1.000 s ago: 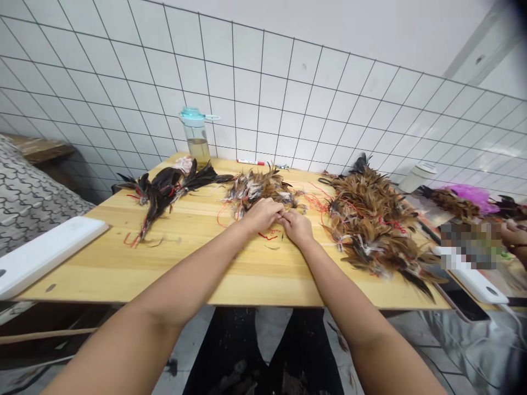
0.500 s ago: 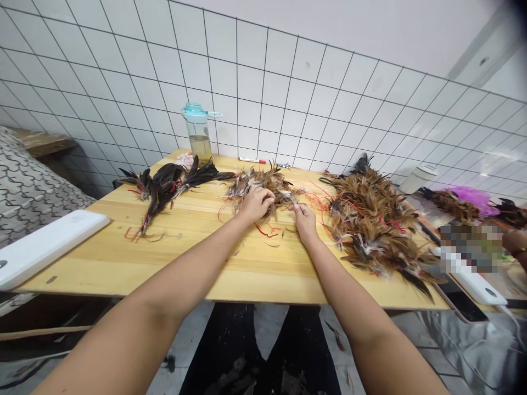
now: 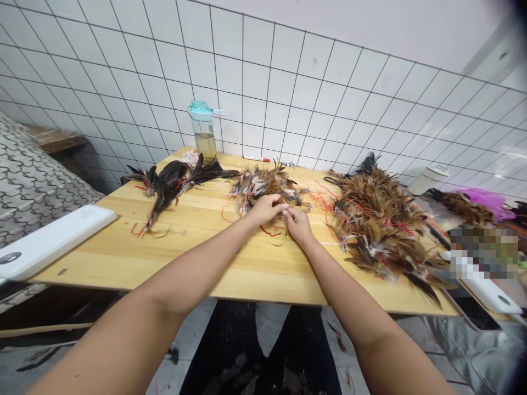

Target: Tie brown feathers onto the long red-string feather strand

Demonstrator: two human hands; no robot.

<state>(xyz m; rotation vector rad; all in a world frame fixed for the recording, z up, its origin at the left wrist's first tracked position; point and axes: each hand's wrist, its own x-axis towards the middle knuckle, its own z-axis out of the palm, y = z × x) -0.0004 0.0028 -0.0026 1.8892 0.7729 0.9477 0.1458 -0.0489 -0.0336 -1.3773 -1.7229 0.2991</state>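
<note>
Both my hands meet at the middle of a light wooden table (image 3: 123, 258). My left hand (image 3: 267, 208) and my right hand (image 3: 297, 224) have their fingertips pinched together over a small feather at the near edge of a mixed brown and white feather pile (image 3: 263, 184). Loose red thread (image 3: 269, 230) lies on the wood just under them. A big heap of brown feathers (image 3: 381, 225) with red ties lies to the right, and a bunch of black feathers (image 3: 173, 181) to the left.
A clear bottle with a teal lid (image 3: 203, 129) stands at the back by the tiled wall. A red marker (image 3: 254, 158) lies near it. A white flat device (image 3: 49, 241) sits at the left edge. More feathers and a purple tuft (image 3: 481, 198) lie far right.
My hands were together, moved apart with the left reaching into the mixed pile, and have now come back together pinching a feather. The view has shifted slightly.
</note>
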